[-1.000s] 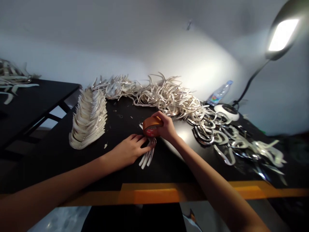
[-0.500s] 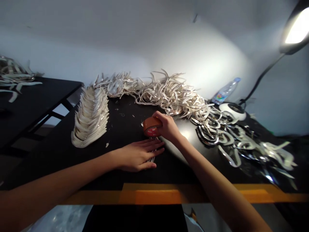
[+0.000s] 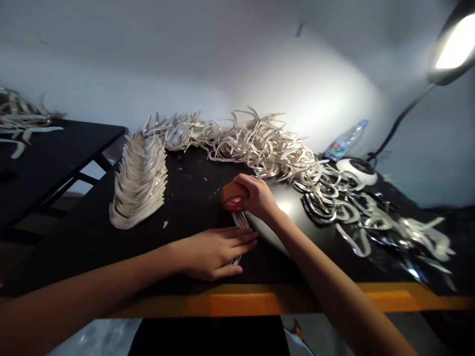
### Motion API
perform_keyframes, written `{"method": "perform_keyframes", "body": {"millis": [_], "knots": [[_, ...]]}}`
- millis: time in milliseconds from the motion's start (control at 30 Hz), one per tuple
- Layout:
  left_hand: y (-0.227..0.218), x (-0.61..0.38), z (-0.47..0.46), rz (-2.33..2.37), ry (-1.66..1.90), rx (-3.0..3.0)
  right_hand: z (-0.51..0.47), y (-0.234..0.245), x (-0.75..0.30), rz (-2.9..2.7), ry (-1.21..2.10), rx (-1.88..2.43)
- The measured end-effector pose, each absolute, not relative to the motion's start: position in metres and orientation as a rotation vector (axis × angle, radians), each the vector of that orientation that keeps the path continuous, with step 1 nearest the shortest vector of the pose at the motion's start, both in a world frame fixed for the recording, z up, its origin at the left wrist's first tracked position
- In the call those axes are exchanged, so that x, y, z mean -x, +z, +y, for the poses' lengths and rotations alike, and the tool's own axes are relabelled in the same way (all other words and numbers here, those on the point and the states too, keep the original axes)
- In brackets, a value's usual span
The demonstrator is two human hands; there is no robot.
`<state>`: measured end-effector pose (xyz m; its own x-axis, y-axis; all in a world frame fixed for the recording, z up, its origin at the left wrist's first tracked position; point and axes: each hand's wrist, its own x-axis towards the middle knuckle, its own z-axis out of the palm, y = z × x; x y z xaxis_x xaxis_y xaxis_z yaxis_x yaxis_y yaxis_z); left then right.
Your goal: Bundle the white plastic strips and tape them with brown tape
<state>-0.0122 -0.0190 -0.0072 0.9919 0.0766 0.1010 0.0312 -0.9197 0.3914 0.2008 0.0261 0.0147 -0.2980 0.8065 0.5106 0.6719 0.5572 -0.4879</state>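
Observation:
My right hand (image 3: 259, 196) is closed around a roll of brown tape (image 3: 234, 194), held on edge low over the black table (image 3: 193, 198). Just below the roll, thin white strips (image 3: 241, 220) lie side by side on the tabletop. Across these strips rests my left hand (image 3: 218, 251), palm down with its fingers stretched out, hiding their middle. A short end of the strips shows beside the left thumb. Whether the roll touches the strips, I cannot tell.
Curved white pieces form a neat stack (image 3: 139, 183) at left and a loose heap (image 3: 270, 143) at the back. Shiny black-and-white curved pieces (image 3: 349, 202) spread right, near a plastic bottle (image 3: 347, 141) and a lamp (image 3: 454, 47). Orange tape (image 3: 241, 302) lines the front edge.
My left hand has slid toward the front edge along the strips, baring more of them below the tape roll. My right hand and the roll have hardly moved.

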Motion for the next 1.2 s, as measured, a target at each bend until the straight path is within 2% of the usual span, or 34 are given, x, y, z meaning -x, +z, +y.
{"method": "perform_keyframes", "body": {"millis": [133, 367, 533, 767, 933, 1033, 1200], "knots": [[-0.006, 0.012, -0.019, 0.081, 0.158, -2.738, 0.025, 0.011, -0.203, -2.017, 0.262, 1.179], [-0.005, 0.013, -0.021, 0.098, 0.176, -2.729, 0.022, -0.001, -0.210, -1.357, 0.192, 1.177], [-0.008, 0.013, -0.021, 0.115, 0.196, -2.741, 0.030, 0.000, -0.202, -1.753, 0.335, 1.234], [-0.007, 0.010, -0.027, 0.141, 0.163, -2.759, 0.032, 0.009, -0.192, -1.900, 0.240, 1.343], [-0.011, 0.006, -0.013, 0.315, 0.224, -2.825, 0.033, 0.003, -0.202, -1.228, 0.547, 1.196], [-0.012, 0.006, 0.005, 0.426, 0.373, -2.866, 0.024, 0.007, -0.199, -0.835, 0.942, 0.994], [-0.007, 0.017, 0.010, 0.745, 1.142, -2.711, -0.007, 0.008, -0.173, -0.544, 1.653, 0.852]]}}
